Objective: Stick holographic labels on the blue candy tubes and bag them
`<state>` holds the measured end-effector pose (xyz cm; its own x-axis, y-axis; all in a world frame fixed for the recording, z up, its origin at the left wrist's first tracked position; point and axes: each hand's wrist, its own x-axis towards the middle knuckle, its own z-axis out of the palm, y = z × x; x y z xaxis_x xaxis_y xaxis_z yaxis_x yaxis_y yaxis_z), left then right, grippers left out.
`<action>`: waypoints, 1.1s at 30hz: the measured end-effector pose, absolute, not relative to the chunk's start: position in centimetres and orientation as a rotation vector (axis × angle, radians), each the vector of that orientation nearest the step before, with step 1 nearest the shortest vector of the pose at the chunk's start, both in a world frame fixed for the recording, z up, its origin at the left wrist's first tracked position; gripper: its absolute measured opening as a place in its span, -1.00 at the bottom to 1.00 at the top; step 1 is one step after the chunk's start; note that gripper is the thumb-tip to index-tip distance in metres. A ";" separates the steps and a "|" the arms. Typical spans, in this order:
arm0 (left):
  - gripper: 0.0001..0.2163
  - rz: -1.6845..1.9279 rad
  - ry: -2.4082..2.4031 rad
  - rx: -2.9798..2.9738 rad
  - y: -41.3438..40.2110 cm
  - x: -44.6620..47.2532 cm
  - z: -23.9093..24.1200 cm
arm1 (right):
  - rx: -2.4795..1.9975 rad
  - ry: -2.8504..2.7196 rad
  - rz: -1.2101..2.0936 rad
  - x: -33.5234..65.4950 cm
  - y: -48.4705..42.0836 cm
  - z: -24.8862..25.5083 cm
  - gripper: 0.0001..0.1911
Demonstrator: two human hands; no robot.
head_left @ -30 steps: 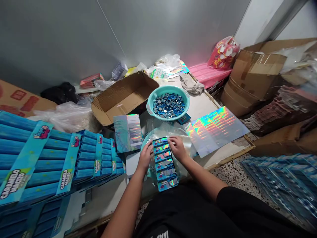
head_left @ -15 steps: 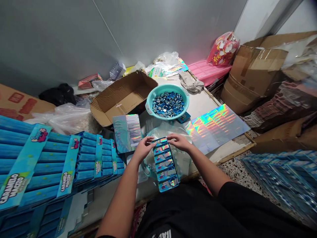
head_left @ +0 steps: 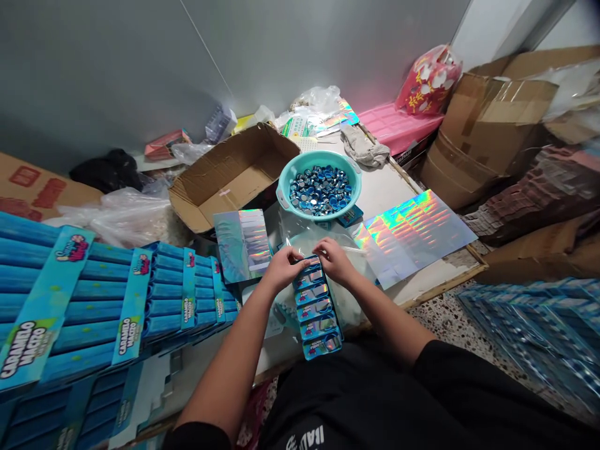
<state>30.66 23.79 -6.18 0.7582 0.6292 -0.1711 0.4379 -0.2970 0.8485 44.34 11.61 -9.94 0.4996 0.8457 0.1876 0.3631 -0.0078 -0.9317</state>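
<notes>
Blue strip of windowed compartments (head_left: 319, 319) is positioned directly in front of me, running from my fingers at its far end to a near end just short of my black shirt (head_left: 356, 387). Six compartments can be counted, one behind another, the farthest partly covered.

My left hand (head_left: 283, 267) is at the far left corner, fingers curled and thumb lying over the farthest compartment. My right hand (head_left: 334, 259) is at the far right corner, fingers bent, fingertips at the edge. The two hands are close together with the strip's far end between them; I cannot tell whether either one is clamped on it or merely touching. Most of the strip extends nearer than the grip, uncovered.

Clear plastic (head_left: 359, 275) lies under and around the work. Farther off, beyond my hands, stands a turquoise bowl (head_left: 320, 218) of shiny blue and silver pieces (head_left: 322, 190). Holographic sheets (head_left: 417, 237) lie to the right on the table (head_left: 396, 184). To the left are an open cardboard box (head_left: 227, 194), farther back, and stacked blue cartons (head_left: 110, 306), nearer.
</notes>
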 end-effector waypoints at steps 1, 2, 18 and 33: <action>-0.76 0.288 0.827 1.946 23.5 30.6 -6.3 | -1.607 -1.065 0.524 44.3 11.6 -9.8 -0.85; -0.77 0.339 0.844 1.950 23.2 30.6 -6.5 | -1.616 -1.059 0.521 44.2 11.6 -9.8 -0.85; -0.62 0.123 0.857 1.802 27.4 32.4 -5.8 | -1.878 -0.960 0.992 47.2 15.0 -8.1 -0.83; -0.49 0.035 0.969 1.454 27.5 33.1 -8.5 | -1.887 -1.025 1.029 47.8 15.7 -8.5 -0.85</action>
